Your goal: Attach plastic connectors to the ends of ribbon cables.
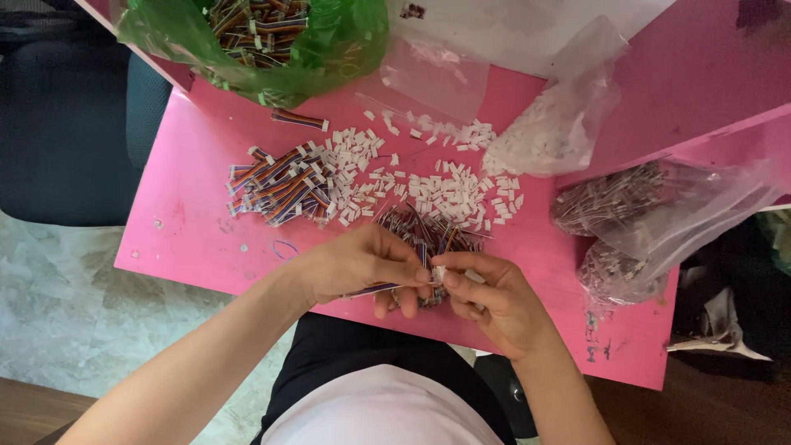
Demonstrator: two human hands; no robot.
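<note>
Head view: both hands' fingers (424, 276) pinch white connector (439, 272) between them.

A bright pink tabletop over a pale marbled floor, seen from above in soft daylight.

The pink painted tabletop (189, 206) has a scuffed, slightly stained surface, and a second pink panel (700, 74) overlaps it at the upper right, with a large white sheet (527, 25) lying near the top edge. To the left stands a dark grey upholstered chair (66, 124), pushed close to the tabletop's edge. Beneath it the pale grey-green marbled stone floor (74, 305) meets a strip of brown wooden flooring (33, 408) at the lower left. The light is even and casts only faint shadows.
</note>
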